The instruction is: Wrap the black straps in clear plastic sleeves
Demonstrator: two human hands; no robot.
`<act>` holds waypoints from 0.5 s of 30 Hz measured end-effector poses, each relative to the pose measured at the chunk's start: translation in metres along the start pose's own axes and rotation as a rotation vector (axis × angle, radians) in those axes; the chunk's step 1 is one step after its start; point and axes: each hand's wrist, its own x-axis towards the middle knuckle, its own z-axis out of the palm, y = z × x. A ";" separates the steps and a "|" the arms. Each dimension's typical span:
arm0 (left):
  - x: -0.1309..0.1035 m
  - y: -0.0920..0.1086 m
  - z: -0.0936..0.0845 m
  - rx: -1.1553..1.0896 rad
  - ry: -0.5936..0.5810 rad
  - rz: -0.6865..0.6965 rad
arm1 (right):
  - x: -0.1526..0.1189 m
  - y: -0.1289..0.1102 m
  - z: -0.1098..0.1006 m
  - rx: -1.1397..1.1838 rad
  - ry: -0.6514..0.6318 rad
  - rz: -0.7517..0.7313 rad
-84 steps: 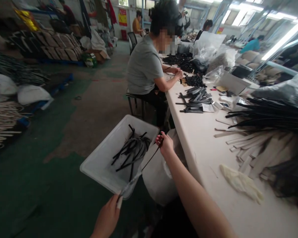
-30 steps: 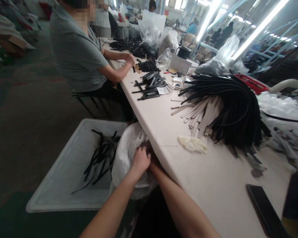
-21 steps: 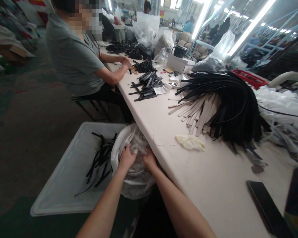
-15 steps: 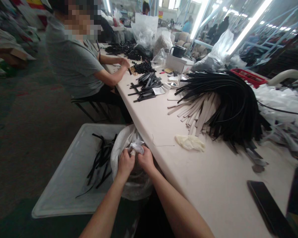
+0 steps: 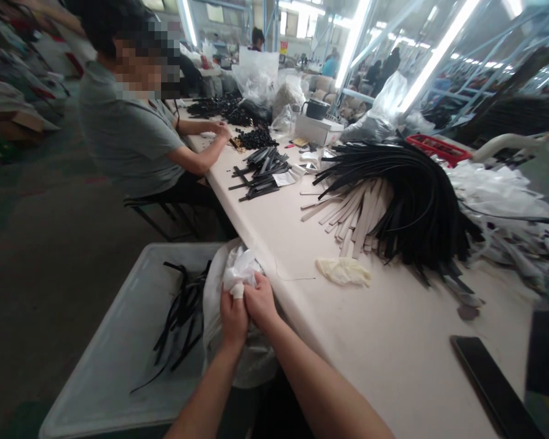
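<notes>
My left hand (image 5: 234,318) and my right hand (image 5: 260,303) are close together beside the table edge, both closed on a crumpled clear plastic bag (image 5: 241,268). A white wrap covers a digit of my left hand. Beneath them stands a large white sack (image 5: 214,299), its mouth partly hidden by my hands and forearms. What the sack holds does not show.
A grey tub (image 5: 105,360) with black strips (image 5: 183,311) lies left. On the table (image 5: 302,329) are a bundle of black straps (image 5: 421,207), a pale glove (image 5: 345,271), a phone (image 5: 489,381) and shorter strips (image 5: 263,171). A person (image 5: 123,134) sits at the far left.
The crumpled plastic bag has come up higher and shows more fully above my fingers. My hands have drawn closer together. The whole view has shifted slightly.
</notes>
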 end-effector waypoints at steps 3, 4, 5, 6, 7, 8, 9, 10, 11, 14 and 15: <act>-0.006 0.035 0.002 0.003 0.056 0.110 | -0.006 -0.037 0.004 0.056 -0.045 -0.050; -0.006 0.050 0.004 0.001 0.062 0.150 | -0.006 -0.052 0.005 0.059 -0.047 -0.069; -0.005 0.067 0.007 -0.002 0.064 0.196 | -0.005 -0.068 0.006 0.058 -0.047 -0.089; -0.003 0.086 0.012 -0.006 0.061 0.242 | -0.002 -0.085 0.006 0.055 -0.044 -0.110; 0.000 0.106 0.017 -0.017 0.058 0.288 | 0.001 -0.103 0.006 0.053 -0.041 -0.134; 0.004 0.126 0.023 -0.034 0.054 0.335 | 0.007 -0.122 0.006 0.051 -0.040 -0.164; 0.009 0.147 0.030 -0.063 0.051 0.385 | 0.013 -0.140 0.005 0.050 -0.042 -0.200; 0.016 0.167 0.038 -0.102 0.045 0.442 | 0.021 -0.159 0.005 0.045 -0.049 -0.243; 0.024 0.188 0.047 -0.148 0.036 0.503 | 0.030 -0.179 0.004 0.037 -0.058 -0.294; 0.056 0.246 0.078 -0.301 -0.019 0.692 | 0.066 -0.238 0.002 -0.007 -0.087 -0.475; 0.068 0.265 0.089 -0.351 -0.045 0.751 | 0.079 -0.259 0.001 -0.028 -0.098 -0.543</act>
